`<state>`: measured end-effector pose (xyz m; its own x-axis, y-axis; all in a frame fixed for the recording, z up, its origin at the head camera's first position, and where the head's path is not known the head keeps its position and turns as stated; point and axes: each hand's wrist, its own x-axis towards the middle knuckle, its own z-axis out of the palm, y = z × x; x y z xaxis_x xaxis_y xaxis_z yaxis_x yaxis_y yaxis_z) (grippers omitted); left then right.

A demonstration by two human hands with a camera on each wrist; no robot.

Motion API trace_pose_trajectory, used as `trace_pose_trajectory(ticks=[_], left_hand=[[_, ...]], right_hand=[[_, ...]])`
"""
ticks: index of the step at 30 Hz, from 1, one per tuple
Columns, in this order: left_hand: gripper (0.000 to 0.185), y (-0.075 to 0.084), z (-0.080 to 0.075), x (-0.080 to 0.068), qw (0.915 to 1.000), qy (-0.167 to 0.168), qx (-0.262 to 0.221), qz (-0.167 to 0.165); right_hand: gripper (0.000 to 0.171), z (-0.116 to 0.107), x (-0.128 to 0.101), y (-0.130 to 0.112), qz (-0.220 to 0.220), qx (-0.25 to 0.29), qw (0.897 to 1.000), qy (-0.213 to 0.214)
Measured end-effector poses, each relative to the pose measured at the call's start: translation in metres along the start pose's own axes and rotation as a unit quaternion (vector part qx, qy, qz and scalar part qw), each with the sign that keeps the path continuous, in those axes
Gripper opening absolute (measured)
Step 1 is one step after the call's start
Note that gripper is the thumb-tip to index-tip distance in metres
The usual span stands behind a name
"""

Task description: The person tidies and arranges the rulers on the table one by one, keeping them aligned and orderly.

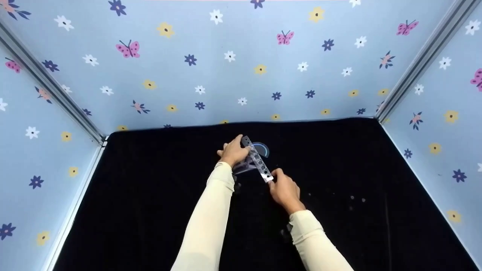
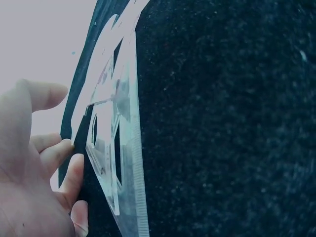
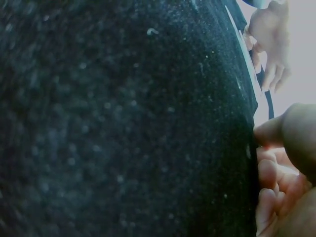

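A clear plastic ruler (image 1: 257, 160) with a row of holes runs slantwise over the black cloth (image 1: 339, 169). My left hand (image 1: 234, 151) holds its far end and my right hand (image 1: 285, 191) pinches its near end. A blue-rimmed protractor (image 1: 263, 148) lies just behind the ruler, and a clear set square (image 1: 244, 168) shows under my left wrist. In the left wrist view my left hand (image 2: 34, 177) has its fingertips (image 2: 64, 148) on the edge of the clear plastic pieces (image 2: 116, 148). Seen from the right wrist, my right hand (image 3: 284, 168) curls at the cloth's edge.
The black cloth covers the whole table. Blue walls (image 1: 241, 67) printed with flowers and butterflies close it in at the back and both sides, with metal corner posts (image 1: 418, 67). A few pale specks (image 1: 352, 197) dot the cloth to the right.
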<state>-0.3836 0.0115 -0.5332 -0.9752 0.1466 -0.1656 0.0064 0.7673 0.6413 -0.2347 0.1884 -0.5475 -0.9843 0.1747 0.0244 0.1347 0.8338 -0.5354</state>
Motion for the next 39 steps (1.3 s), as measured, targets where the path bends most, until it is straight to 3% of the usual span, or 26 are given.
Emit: trace_pose_trajectory(ticks=[9, 15, 22, 32, 39], left_hand=[[0.065, -0.002, -0.002, -0.001, 0.9988, 0.005, -0.049, -0.004], [0.062, -0.005, -0.006, -0.002, 0.9929, 0.035, -0.113, 0.007], [0.059, -0.013, -0.009, -0.006, 0.9910, 0.052, -0.123, -0.005], [0.054, -0.009, -0.015, -0.014, 0.9897, 0.051, -0.133, 0.017], [0.045, -0.008, -0.022, -0.025, 0.9852, 0.099, -0.139, 0.012]], right_hand=[[0.022, -0.001, 0.000, 0.000, 0.001, 0.001, 1.000, 0.000], [0.023, -0.005, 0.002, 0.001, 0.010, 0.006, 1.000, 0.000], [0.021, -0.001, -0.001, 0.002, 0.013, 0.010, 1.000, -0.014], [0.017, -0.002, -0.004, 0.004, -0.002, 0.033, 0.999, 0.010], [0.016, -0.003, -0.004, 0.006, -0.002, 0.045, 0.999, 0.006]])
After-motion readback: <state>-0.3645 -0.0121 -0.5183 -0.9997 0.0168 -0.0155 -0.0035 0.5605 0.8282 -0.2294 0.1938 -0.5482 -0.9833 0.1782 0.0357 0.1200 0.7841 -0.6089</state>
